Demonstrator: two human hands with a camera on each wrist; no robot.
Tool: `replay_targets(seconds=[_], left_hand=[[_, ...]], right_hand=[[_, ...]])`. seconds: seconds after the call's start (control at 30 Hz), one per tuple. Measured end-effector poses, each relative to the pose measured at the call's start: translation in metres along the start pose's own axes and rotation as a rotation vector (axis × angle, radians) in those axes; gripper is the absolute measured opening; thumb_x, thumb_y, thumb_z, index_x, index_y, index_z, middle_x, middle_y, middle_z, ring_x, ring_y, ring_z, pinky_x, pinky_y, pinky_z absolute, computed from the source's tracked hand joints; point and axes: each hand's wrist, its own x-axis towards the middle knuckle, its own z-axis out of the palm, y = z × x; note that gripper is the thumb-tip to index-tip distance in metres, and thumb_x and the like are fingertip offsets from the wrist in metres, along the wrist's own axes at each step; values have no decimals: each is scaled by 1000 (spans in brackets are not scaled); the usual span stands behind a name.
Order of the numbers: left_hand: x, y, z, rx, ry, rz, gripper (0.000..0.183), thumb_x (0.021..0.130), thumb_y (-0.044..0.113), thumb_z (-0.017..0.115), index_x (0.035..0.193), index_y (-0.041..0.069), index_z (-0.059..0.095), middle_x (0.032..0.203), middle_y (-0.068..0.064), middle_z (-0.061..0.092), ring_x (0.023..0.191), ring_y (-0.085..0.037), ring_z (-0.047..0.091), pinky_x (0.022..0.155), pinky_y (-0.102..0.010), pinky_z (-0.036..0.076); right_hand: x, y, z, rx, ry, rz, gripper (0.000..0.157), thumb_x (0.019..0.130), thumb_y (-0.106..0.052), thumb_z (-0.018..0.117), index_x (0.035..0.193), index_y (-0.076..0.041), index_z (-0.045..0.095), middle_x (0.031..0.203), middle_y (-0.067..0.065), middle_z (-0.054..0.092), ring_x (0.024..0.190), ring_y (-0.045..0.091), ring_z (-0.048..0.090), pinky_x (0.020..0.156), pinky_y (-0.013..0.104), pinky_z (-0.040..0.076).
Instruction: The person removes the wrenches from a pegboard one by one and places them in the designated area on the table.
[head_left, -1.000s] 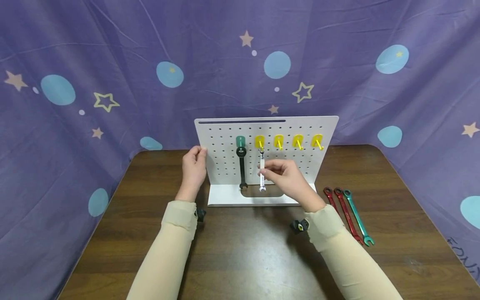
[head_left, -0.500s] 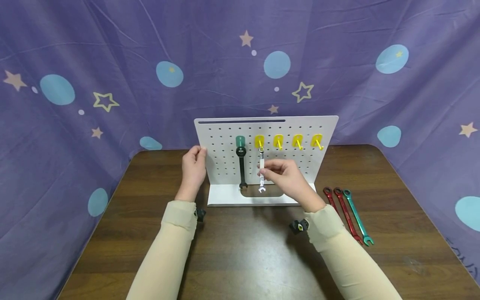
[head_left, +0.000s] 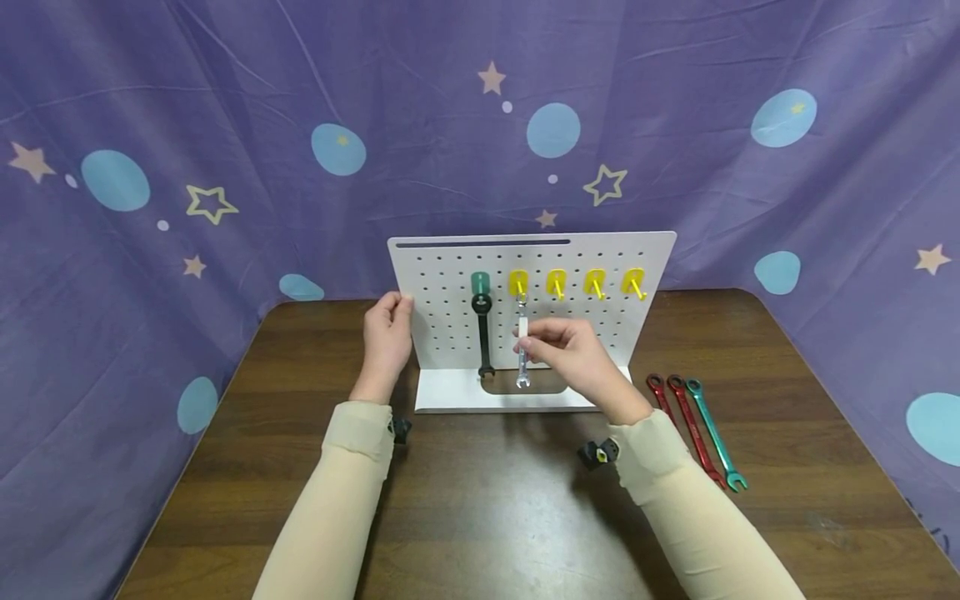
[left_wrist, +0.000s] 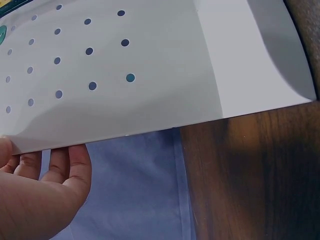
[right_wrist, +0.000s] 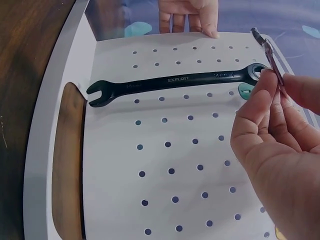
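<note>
My left hand holds the left edge of a white pegboard, thumb in front and fingers behind it. In my right hand a silver combination wrench is pinched between thumb and fingers, upright with its open end down. Its ring end is at the leftmost yellow hook; I cannot tell whether the ring is over the peg. To its left a black combination wrench hangs from a green hook. The right wrist view shows the black wrench close behind the pinching fingers.
Several more yellow hooks run rightward along the board. On the brown wooden table, right of the board, lie two red wrenches and a green wrench. A purple curtain hangs behind.
The silver wrench has shifted very slightly left and down at the yellow hook. Both hands stay almost where they were.
</note>
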Motion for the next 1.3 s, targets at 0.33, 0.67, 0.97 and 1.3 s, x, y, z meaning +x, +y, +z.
replay_targets(seconds=[0.33, 0.67, 0.97, 1.3], left_hand=[[0, 1, 1, -5, -4, -1, 20, 105, 8, 56, 100, -8, 67, 70, -6, 46, 65, -15, 42, 58, -25, 34], [0, 2, 1, -5, -5, -7, 20, 105, 8, 56, 100, -8, 67, 70, -6, 47, 66, -15, 42, 59, -25, 35], [-1, 3, 0, -13, -9, -4, 20, 105, 8, 56, 101, -8, 67, 70, -5, 46, 65, -15, 42, 58, -25, 34], [-2, 3, -2, 2, -11, -10, 22, 106, 9, 55, 102, -8, 67, 71, -7, 47, 66, -17, 42, 58, -26, 34]], right_hand=[[-2, -3, 0, 32, 2, 11, 19, 96, -7, 72, 110, 6, 72, 97, 13, 74, 84, 23, 69, 79, 38, 57], [-1, -6, 2, 64, 12, 58, 25, 95, -8, 73, 112, 11, 70, 97, 14, 74, 81, 22, 68, 77, 35, 57], [-1, -10, 1, 47, 4, 41, 20, 96, -8, 71, 112, 5, 72, 100, 14, 73, 86, 24, 69, 80, 37, 57], [-3, -9, 0, 36, 4, 14, 20, 96, -4, 70, 112, 7, 71, 99, 13, 74, 86, 25, 70, 79, 38, 57]])
